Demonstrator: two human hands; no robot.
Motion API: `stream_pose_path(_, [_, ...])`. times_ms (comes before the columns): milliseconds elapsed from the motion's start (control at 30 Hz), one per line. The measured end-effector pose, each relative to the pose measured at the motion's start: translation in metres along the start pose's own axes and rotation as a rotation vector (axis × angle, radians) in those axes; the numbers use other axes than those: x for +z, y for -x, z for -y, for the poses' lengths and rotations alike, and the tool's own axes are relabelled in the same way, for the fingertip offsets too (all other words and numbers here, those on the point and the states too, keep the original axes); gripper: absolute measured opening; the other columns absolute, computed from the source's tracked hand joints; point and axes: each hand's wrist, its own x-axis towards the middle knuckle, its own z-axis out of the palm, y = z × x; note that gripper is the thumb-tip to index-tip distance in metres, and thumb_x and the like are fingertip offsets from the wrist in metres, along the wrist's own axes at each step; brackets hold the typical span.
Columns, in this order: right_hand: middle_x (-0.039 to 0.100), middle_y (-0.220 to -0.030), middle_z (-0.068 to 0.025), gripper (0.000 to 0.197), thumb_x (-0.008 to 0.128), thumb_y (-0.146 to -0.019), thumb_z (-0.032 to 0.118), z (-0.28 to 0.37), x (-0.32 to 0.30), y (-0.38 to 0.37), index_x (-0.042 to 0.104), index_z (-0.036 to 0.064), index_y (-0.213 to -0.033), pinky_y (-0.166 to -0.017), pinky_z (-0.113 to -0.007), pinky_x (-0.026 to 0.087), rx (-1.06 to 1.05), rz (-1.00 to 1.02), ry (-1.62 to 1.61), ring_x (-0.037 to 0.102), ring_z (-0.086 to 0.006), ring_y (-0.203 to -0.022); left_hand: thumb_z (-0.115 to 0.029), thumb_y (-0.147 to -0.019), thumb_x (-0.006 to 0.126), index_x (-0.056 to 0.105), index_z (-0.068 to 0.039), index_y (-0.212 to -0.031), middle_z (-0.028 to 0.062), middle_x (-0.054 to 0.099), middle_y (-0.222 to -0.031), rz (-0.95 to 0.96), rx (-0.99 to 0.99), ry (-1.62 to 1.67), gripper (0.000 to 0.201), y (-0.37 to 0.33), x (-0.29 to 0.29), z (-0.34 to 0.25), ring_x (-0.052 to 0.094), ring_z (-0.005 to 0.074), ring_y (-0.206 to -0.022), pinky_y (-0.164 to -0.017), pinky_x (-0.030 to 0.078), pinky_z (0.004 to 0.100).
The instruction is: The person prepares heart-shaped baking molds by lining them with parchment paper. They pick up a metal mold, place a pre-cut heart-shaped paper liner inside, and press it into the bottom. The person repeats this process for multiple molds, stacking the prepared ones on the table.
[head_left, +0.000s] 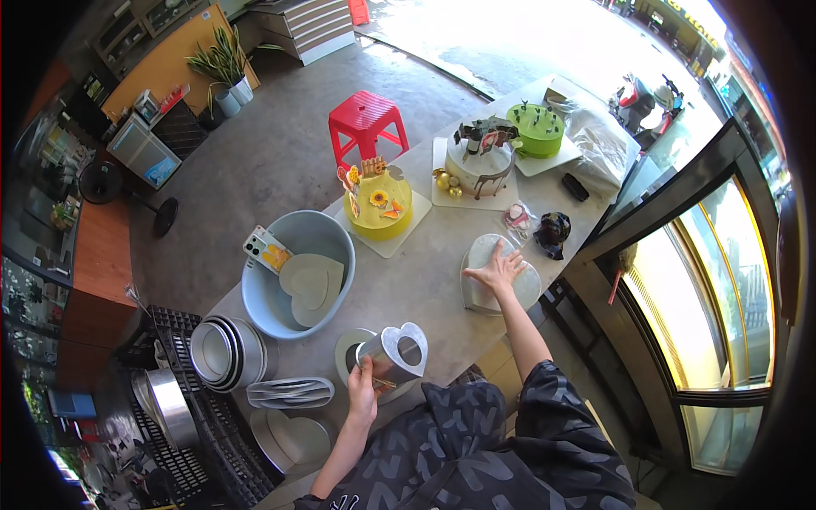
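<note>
My left hand (363,396) is wrapped round the side of a small silver heart-shaped cake tin (388,359), held tilted at the near edge of the table. Behind that tin a pale ring-shaped piece (347,346) shows in part. Further right, my right hand (500,270) reaches out with its fingers spread over a larger heart-shaped metal tin (529,291). Its fingertips rest on a smaller heart-shaped metal piece (484,246) on top of that tin. Left of centre, a light blue basin (255,299) holds heart-shaped plates (318,276) and a phone (267,248).
Decorated cakes stand along the far side: a yellow one (374,223), a white one (476,174) and a green one (537,143). Round tins (223,353), stacked pans (291,393) and black crates (223,429) sit at left. A red stool (365,115) stands beyond the table.
</note>
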Motion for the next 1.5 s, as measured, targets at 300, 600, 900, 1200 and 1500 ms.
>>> stream_pose_path(300, [0.033,-0.119,-0.0310,0.109,0.075,-0.042,0.048,-0.004,-0.016,0.017,0.020,0.0099,-0.128,-0.098,-0.052,0.018,-0.038,-0.116,-0.237,0.029,-0.0433,-0.116,-0.045,-0.085,0.047,0.050,-0.015,-0.098,0.0001,0.058,-0.085,-0.069,-0.064,0.055,0.033,0.000,-0.007,-0.013,0.054,0.0103,-0.072,-0.054,0.044,0.0268])
stream_pose_path(600, [0.041,-0.114,-0.0193,0.095,0.076,-0.049,0.037,-0.062,-0.055,0.028,0.026,0.0060,-0.123,-0.090,-0.035,0.034,-0.154,-0.165,-0.895,0.041,-0.0298,-0.108,-0.043,-0.087,0.044,0.048,-0.016,-0.101,0.0007,0.058,-0.088,-0.085,-0.092,0.155,0.031,0.001,-0.014,-0.019,0.054,0.0125,-0.076,-0.053,0.041,0.0272])
stream_pose_path(900, [0.036,-0.120,-0.0180,0.105,0.074,-0.051,0.037,-0.090,-0.090,0.084,0.011,0.0058,-0.130,-0.092,-0.036,0.033,-0.449,-0.096,-1.422,0.039,-0.0259,-0.111,-0.028,-0.088,0.050,0.055,-0.010,-0.085,-0.0041,0.052,-0.076,0.082,0.148,0.110,0.019,0.010,0.014,-0.055,0.045,0.0044,-0.066,-0.053,0.034,0.0196])
stream_pose_path(1200, [0.050,-0.108,-0.0140,0.075,0.056,-0.066,0.047,-0.046,-0.067,0.138,0.037,0.0003,-0.122,-0.077,-0.034,0.046,-0.345,0.644,-2.312,0.053,-0.0245,-0.093,-0.018,-0.086,0.052,0.056,-0.002,-0.080,-0.0077,0.040,-0.063,0.074,0.589,-0.270,0.017,0.050,0.083,-0.109,0.033,0.0008,-0.058,-0.050,0.024,0.0167])
stream_pose_path(1500, [0.057,-0.096,-0.0082,0.046,0.044,-0.078,0.041,0.014,0.002,0.154,0.050,0.0041,-0.105,-0.070,-0.031,0.048,-0.092,0.897,-2.369,0.056,-0.0185,-0.083,-0.016,-0.084,0.050,0.052,-0.005,-0.072,-0.0057,0.044,-0.064,-0.347,0.633,-0.054,0.016,0.039,0.009,-0.140,0.039,0.0020,-0.061,-0.056,0.031,0.0172])
